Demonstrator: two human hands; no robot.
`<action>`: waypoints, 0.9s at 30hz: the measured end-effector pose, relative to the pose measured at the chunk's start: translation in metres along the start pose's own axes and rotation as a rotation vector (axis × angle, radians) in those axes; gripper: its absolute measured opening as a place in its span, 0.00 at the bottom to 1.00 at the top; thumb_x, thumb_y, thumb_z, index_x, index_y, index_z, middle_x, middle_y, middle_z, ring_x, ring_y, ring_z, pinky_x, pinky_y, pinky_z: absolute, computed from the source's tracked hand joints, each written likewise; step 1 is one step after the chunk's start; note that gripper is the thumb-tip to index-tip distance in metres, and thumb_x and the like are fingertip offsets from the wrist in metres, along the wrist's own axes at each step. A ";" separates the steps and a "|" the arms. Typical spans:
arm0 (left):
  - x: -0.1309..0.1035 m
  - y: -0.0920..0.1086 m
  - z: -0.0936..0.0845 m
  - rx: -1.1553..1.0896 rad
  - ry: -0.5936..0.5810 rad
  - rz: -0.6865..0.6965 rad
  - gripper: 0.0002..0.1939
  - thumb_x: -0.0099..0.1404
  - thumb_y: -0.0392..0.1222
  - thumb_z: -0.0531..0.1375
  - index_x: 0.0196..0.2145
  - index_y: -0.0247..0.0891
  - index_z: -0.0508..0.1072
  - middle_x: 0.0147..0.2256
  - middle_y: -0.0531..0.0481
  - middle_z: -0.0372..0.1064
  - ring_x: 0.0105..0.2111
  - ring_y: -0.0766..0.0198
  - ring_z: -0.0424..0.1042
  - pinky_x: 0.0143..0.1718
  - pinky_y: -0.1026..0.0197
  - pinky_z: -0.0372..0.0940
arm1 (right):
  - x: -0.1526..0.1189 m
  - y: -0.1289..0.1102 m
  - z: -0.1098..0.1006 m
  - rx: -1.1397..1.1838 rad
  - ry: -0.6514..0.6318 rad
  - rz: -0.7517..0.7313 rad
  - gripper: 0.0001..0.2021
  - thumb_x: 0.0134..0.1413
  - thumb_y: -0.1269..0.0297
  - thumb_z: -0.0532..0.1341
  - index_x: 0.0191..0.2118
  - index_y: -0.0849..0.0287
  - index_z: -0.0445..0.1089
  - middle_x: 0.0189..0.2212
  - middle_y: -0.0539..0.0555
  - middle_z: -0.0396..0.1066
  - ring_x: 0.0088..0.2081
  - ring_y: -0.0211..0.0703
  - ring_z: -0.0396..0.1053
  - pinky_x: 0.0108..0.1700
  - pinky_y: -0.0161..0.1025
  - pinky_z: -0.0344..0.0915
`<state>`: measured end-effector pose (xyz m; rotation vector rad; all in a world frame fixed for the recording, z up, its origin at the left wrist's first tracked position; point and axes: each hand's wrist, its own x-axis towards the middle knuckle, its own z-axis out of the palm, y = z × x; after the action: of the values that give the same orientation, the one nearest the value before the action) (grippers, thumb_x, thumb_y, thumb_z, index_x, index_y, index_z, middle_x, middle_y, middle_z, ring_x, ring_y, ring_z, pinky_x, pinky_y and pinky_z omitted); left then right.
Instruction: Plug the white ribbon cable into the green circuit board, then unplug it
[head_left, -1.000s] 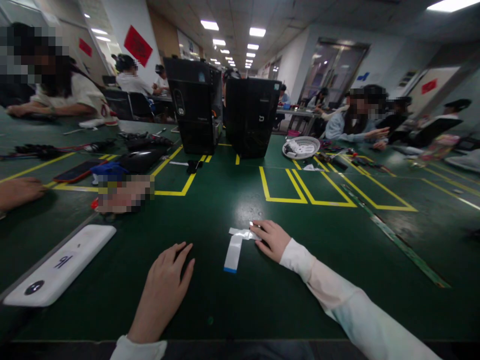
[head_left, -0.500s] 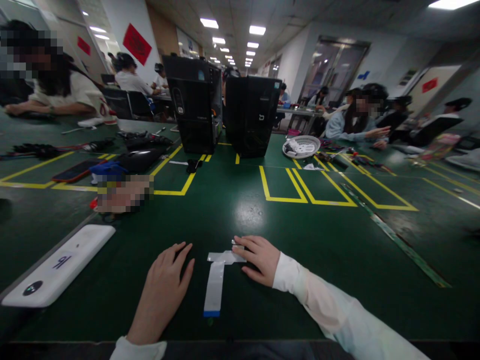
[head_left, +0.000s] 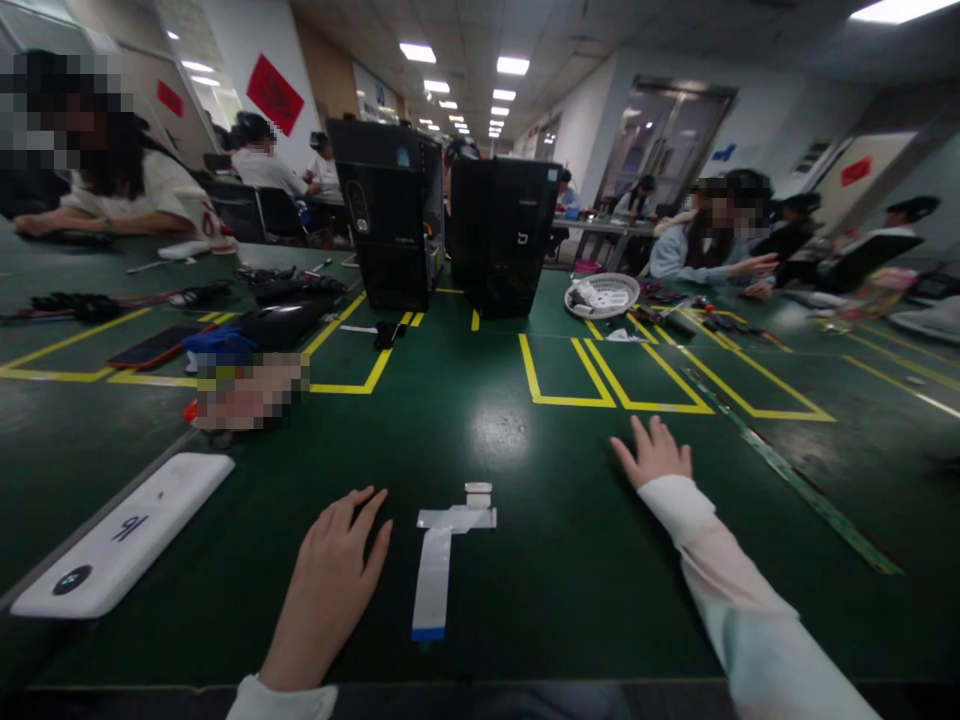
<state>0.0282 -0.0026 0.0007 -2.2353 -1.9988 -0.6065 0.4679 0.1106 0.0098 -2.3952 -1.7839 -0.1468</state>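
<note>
A white flat ribbon cable point(head_left: 432, 580) with a blue end and a small connector at its far end lies bent on the green table point(head_left: 540, 590), in front of me. Just left of the cable, my left hand point(head_left: 335, 570) rests with its fingers apart, holding nothing and not touching the cable. My right hand point(head_left: 657, 452) is well to the right of the cable, near the yellow tape marks, its fingers spread and nothing in them.
Left lies a white device point(head_left: 124, 535). Two black computer towers point(head_left: 502, 235) stand at the back, beside a white basket point(head_left: 602, 294). A long green strip point(head_left: 817, 500) lies right. People sit at both sides and behind.
My right hand has moved away from the cable, to the right and farther forward, and the cable's connector end is now uncovered. My left hand has stayed almost where it was.
</note>
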 end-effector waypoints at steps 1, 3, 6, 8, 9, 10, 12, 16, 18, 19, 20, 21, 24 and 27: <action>0.000 -0.001 0.001 -0.002 0.000 0.003 0.28 0.69 0.53 0.46 0.56 0.33 0.70 0.54 0.36 0.67 0.54 0.47 0.66 0.54 0.43 0.64 | 0.007 0.019 -0.001 -0.007 0.000 0.099 0.36 0.63 0.45 0.41 0.68 0.65 0.52 0.68 0.67 0.43 0.68 0.62 0.42 0.62 0.68 0.43; 0.000 -0.001 0.001 -0.005 -0.004 0.004 0.28 0.69 0.53 0.46 0.56 0.33 0.70 0.54 0.35 0.68 0.54 0.47 0.67 0.54 0.42 0.64 | 0.018 0.056 -0.003 -0.018 0.022 0.232 0.37 0.62 0.46 0.41 0.67 0.69 0.52 0.69 0.68 0.41 0.68 0.63 0.38 0.63 0.69 0.40; 0.000 -0.001 0.001 -0.011 -0.006 -0.001 0.29 0.69 0.54 0.46 0.56 0.33 0.70 0.54 0.35 0.68 0.54 0.46 0.67 0.54 0.42 0.64 | 0.026 0.106 -0.005 0.002 0.046 0.341 0.37 0.62 0.48 0.41 0.66 0.75 0.52 0.68 0.70 0.40 0.68 0.67 0.37 0.63 0.67 0.38; 0.000 -0.001 0.000 -0.016 -0.007 -0.006 0.29 0.69 0.54 0.46 0.56 0.33 0.70 0.54 0.36 0.67 0.54 0.47 0.67 0.54 0.42 0.64 | 0.027 0.129 -0.007 0.036 0.031 0.381 0.37 0.62 0.48 0.41 0.67 0.75 0.51 0.67 0.73 0.42 0.67 0.70 0.40 0.62 0.67 0.41; 0.000 0.000 0.000 -0.017 -0.009 -0.008 0.29 0.69 0.54 0.46 0.56 0.34 0.70 0.54 0.36 0.67 0.55 0.47 0.66 0.54 0.42 0.64 | 0.027 0.137 -0.008 0.051 0.022 0.395 0.37 0.63 0.48 0.41 0.67 0.73 0.51 0.67 0.74 0.44 0.66 0.70 0.43 0.60 0.68 0.42; 0.000 0.000 0.000 -0.016 -0.009 -0.010 0.28 0.69 0.54 0.46 0.56 0.34 0.70 0.55 0.36 0.67 0.55 0.47 0.66 0.54 0.42 0.64 | 0.027 0.142 -0.009 0.057 0.012 0.403 0.37 0.63 0.47 0.41 0.67 0.72 0.51 0.66 0.75 0.47 0.65 0.71 0.45 0.59 0.68 0.43; 0.000 0.000 0.001 -0.013 -0.012 -0.012 0.28 0.69 0.54 0.46 0.56 0.34 0.70 0.55 0.36 0.67 0.55 0.47 0.66 0.54 0.42 0.64 | 0.027 0.146 -0.010 0.046 -0.015 0.404 0.36 0.63 0.47 0.41 0.67 0.69 0.52 0.65 0.74 0.49 0.64 0.70 0.48 0.58 0.69 0.45; 0.000 -0.002 0.002 -0.006 -0.018 -0.003 0.28 0.69 0.54 0.46 0.57 0.34 0.70 0.54 0.36 0.67 0.55 0.47 0.66 0.54 0.42 0.64 | 0.025 0.143 -0.011 0.005 -0.063 0.396 0.36 0.63 0.47 0.40 0.65 0.68 0.56 0.66 0.71 0.47 0.65 0.69 0.46 0.59 0.67 0.46; 0.000 -0.003 0.002 0.002 -0.021 0.002 0.28 0.69 0.53 0.46 0.57 0.33 0.69 0.54 0.36 0.67 0.55 0.47 0.66 0.54 0.42 0.64 | 0.023 0.141 -0.011 -0.005 -0.075 0.389 0.35 0.63 0.47 0.41 0.65 0.69 0.56 0.67 0.69 0.47 0.65 0.68 0.46 0.60 0.65 0.46; 0.000 -0.002 0.002 0.007 -0.021 0.004 0.28 0.69 0.53 0.46 0.57 0.33 0.69 0.54 0.36 0.67 0.55 0.47 0.66 0.54 0.42 0.64 | 0.022 0.141 -0.011 -0.010 -0.080 0.381 0.35 0.62 0.47 0.41 0.65 0.68 0.56 0.67 0.68 0.48 0.65 0.68 0.47 0.61 0.64 0.46; 0.001 -0.002 0.002 0.010 -0.020 0.006 0.28 0.69 0.53 0.46 0.57 0.33 0.69 0.54 0.36 0.67 0.55 0.48 0.66 0.55 0.43 0.64 | 0.020 0.141 -0.011 -0.018 -0.085 0.370 0.35 0.62 0.47 0.42 0.65 0.68 0.56 0.67 0.68 0.48 0.65 0.67 0.47 0.62 0.63 0.46; 0.001 -0.002 0.002 0.012 -0.017 0.007 0.28 0.70 0.53 0.46 0.56 0.33 0.69 0.54 0.36 0.67 0.55 0.48 0.66 0.55 0.43 0.64 | 0.018 0.142 -0.010 -0.031 -0.092 0.354 0.35 0.62 0.47 0.42 0.65 0.67 0.56 0.67 0.67 0.49 0.65 0.66 0.48 0.63 0.62 0.46; 0.001 0.000 0.002 0.005 -0.004 0.002 0.27 0.70 0.52 0.46 0.56 0.33 0.70 0.54 0.36 0.67 0.55 0.48 0.66 0.55 0.44 0.64 | 0.010 0.143 -0.008 -0.088 -0.110 0.293 0.34 0.62 0.47 0.42 0.65 0.64 0.56 0.67 0.65 0.49 0.65 0.62 0.49 0.63 0.61 0.47; 0.001 0.001 0.000 -0.004 0.002 -0.005 0.27 0.69 0.52 0.46 0.56 0.33 0.70 0.54 0.36 0.67 0.55 0.48 0.66 0.55 0.43 0.64 | -0.006 0.141 -0.007 -0.103 -0.114 0.247 0.35 0.61 0.47 0.40 0.67 0.63 0.52 0.68 0.64 0.47 0.67 0.61 0.43 0.63 0.64 0.46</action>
<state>0.0293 -0.0021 0.0008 -2.2320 -2.0049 -0.6133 0.6015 0.0645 0.0071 -2.7236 -1.5393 -0.0766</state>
